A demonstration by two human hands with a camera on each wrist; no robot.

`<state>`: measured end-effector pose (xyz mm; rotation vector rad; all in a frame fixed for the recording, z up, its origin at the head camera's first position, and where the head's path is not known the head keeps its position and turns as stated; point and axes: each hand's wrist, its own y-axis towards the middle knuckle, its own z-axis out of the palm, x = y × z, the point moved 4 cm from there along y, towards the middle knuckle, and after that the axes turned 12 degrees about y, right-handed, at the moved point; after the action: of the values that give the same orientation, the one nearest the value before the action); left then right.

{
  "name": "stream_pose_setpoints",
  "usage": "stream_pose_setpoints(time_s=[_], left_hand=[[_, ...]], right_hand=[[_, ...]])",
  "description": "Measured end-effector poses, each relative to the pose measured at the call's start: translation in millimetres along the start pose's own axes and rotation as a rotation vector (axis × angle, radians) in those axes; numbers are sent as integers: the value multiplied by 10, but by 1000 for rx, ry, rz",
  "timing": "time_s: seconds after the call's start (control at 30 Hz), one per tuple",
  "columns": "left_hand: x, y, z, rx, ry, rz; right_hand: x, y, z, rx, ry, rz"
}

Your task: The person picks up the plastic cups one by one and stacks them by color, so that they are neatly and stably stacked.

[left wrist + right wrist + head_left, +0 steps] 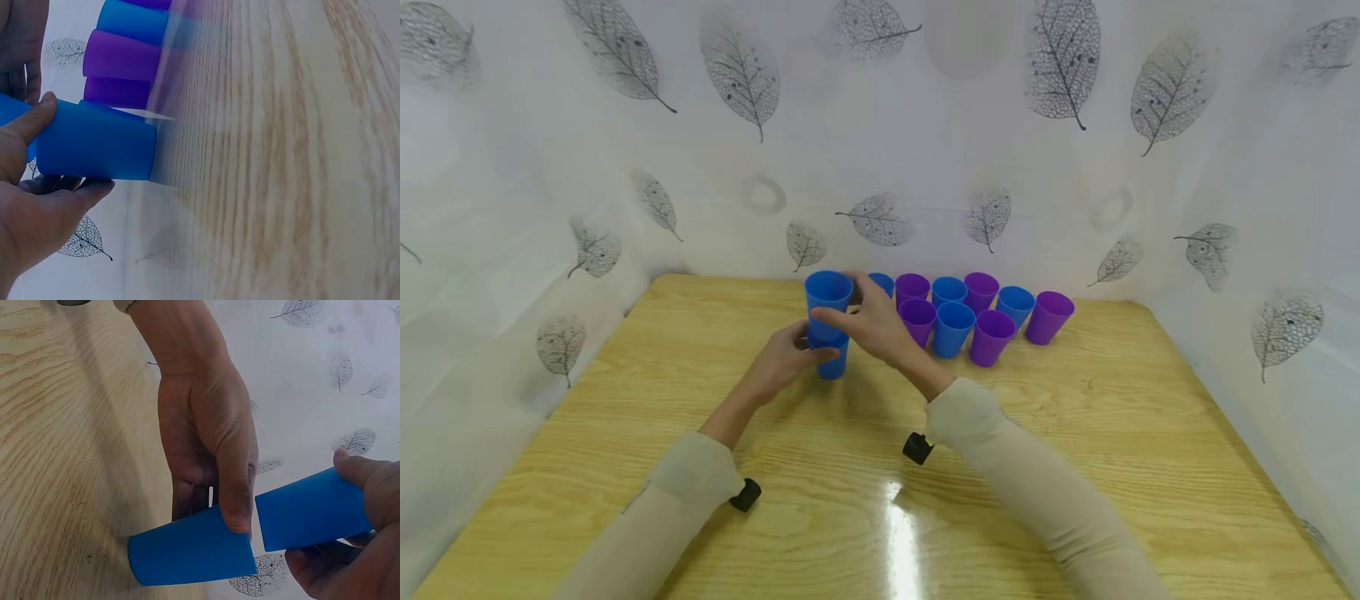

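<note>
Nearest the head camera, two pale sleeves reach in from the bottom edge: the left sleeve [647, 517] and the right sleeve [1052, 492], each with a small black device by the cuff. From left to right, the left hand [781, 363] comes first. Its fingers are curled around a lower blue cup [832, 368], which is roughly upright, mouth up, low over the wooden table [820, 500]. Directly above is an upper blue cup [825, 296], gripped between the thumb and fingers of the right hand [880, 323], which comes in from the right.

The key relation is vertical: the upper cup's narrow base faces the lower cup's open rim. The right wrist view shows a slim gap between them—and the upper cup's long axis a little out of line with the lower one's. The left hand is the nearer to the lower cup's rim.

Further right is a cluster of blue and purple cups [993, 340], all mouth up, ending in a lone purple cup [1050, 320].

Some things are hard to make out: the right hand partly covers the cluster's leftmost blue cup [883, 284], several fingertips are hidden behind the held cups, and I cannot tell whether the lower cup's base touches the table.
</note>
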<state>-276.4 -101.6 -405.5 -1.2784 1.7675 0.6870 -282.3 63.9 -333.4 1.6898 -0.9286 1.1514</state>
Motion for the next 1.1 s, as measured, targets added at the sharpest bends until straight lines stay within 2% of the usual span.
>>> stream_pose_setpoints(time_s=[0.17,0.43,0.63,0.83,1.1], left_hand=[[-5,3,14,-10,1,10],[-17,4,18,-36,-6,10],[-41,0,4,-26,-13,24],[-24,14,10,-18,-13,11],[-15,40,22,-14,2,11]], right_hand=[[-63,1,6,10,-19,2],[-197,-62,-54,13,-76,67],[-242,-100,-113,24,-83,73],[-243,-150,-229,24,-70,51],[-200,-229,-479,-3,-65,32]])
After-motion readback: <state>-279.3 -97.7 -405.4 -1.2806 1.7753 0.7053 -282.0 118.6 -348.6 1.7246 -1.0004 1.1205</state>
